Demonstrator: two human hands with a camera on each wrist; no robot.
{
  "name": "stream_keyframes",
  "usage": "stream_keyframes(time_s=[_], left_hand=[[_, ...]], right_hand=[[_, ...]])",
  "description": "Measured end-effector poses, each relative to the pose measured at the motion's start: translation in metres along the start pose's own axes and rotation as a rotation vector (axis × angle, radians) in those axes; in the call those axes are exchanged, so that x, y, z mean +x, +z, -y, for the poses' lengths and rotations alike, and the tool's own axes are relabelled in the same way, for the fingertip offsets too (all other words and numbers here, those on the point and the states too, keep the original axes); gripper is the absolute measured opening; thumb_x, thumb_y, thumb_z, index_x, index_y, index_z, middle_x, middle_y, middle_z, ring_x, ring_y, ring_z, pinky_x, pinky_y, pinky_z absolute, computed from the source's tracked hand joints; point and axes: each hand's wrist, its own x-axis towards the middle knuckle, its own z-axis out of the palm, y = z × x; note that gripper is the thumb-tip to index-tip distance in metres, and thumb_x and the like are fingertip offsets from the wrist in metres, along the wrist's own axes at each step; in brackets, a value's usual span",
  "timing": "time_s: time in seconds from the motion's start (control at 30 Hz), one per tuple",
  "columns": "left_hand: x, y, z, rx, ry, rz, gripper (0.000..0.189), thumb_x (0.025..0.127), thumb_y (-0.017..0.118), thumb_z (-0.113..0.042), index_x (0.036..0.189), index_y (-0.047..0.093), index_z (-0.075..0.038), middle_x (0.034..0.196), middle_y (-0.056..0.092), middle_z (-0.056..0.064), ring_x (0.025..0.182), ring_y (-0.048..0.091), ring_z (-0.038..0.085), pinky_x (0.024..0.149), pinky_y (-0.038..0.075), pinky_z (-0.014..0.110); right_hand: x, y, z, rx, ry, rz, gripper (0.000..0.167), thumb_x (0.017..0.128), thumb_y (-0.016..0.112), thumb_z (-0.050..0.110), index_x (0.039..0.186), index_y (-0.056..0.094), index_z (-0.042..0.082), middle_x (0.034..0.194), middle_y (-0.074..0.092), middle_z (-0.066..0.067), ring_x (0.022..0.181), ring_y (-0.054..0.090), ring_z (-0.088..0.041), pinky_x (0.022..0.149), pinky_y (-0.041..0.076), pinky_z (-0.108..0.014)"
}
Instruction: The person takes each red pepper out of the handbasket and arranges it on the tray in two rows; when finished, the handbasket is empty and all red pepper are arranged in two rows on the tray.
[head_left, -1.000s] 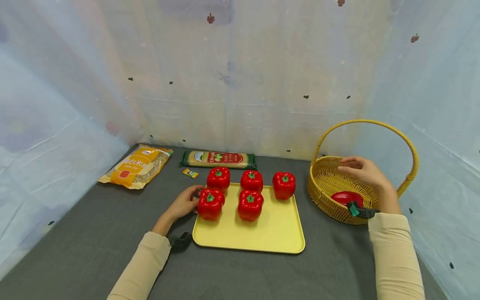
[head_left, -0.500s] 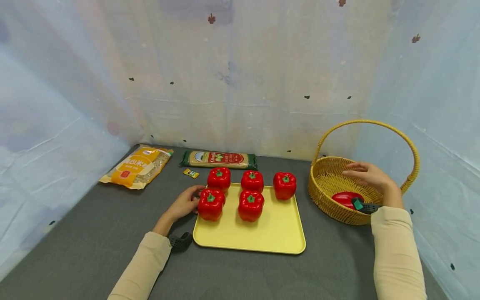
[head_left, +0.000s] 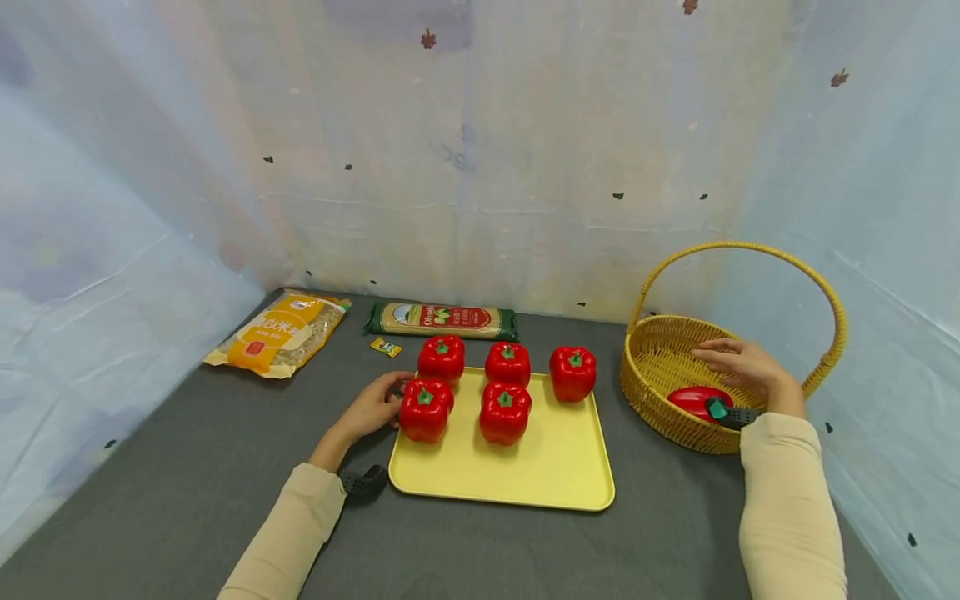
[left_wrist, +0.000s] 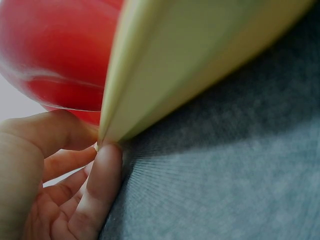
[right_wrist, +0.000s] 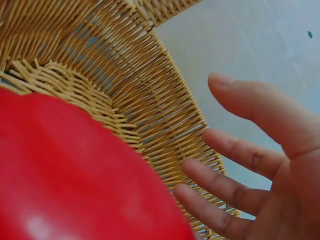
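My left hand pinches the left rim of a yellow tray. In the left wrist view, thumb and index finger meet at the tray's edge, beside a red pepper. Several glossy red bell peppers with green stems stand on the tray. Over a yellow wicker basket at the right, my right hand has its fingers spread and holds nothing. One red bell pepper lies inside the basket; the right wrist camera sees this pepper apart from the fingers.
A bag of grain lies at the back left. Behind the tray are a long green-and-tan packet and a small yellow sachet. The basket's tall handle arches above it. Pale sheeting hangs behind the dark table.
My right hand has shifted slightly toward the right and down over the basket. My left hand stays at the tray's rim, and the peppers keep their places.
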Motion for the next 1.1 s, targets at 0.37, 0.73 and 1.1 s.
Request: stream_keyframes(time_s=[0.37, 0.73, 1.1], left_hand=[[-0.001, 0.0, -0.002, -0.01, 0.014, 0.005, 0.046, 0.088, 0.05, 0.004, 0.134, 0.042, 0.005, 0.108, 0.05, 0.022, 0.065, 0.053, 0.019, 0.052, 0.054, 0.032], [0.0, -0.001, -0.002, -0.001, 0.015, 0.004, 0.046, 0.088, 0.048, 0.005, 0.134, 0.042, 0.005, 0.108, 0.049, 0.021, 0.064, 0.053, 0.019, 0.052, 0.053, 0.032], [-0.003, 0.0, -0.007, 0.015, 0.022, 0.008, 0.045, 0.089, 0.048, 0.007, 0.133, 0.04, 0.008, 0.106, 0.05, 0.022, 0.063, 0.053, 0.016, 0.052, 0.054, 0.033]], right_hand=[[-0.001, 0.007, -0.015, 0.067, 0.119, 0.117, 0.075, 0.094, 0.049, 0.045, 0.145, 0.023, -0.003, 0.146, 0.022, -0.03, 0.132, 0.024, -0.048, 0.083, 0.052, -0.037], [0.001, 0.007, -0.027, 0.041, 0.22, 0.258, 0.08, 0.093, 0.05, 0.045, 0.146, 0.017, -0.006, 0.135, 0.036, -0.024, 0.112, 0.044, -0.03, 0.086, 0.049, -0.037], [-0.003, 0.006, -0.029, -0.011, 0.233, 0.34, 0.092, 0.091, 0.055, 0.041, 0.142, 0.003, -0.015, 0.139, 0.017, -0.037, 0.126, 0.026, -0.048, 0.101, 0.032, -0.056]])
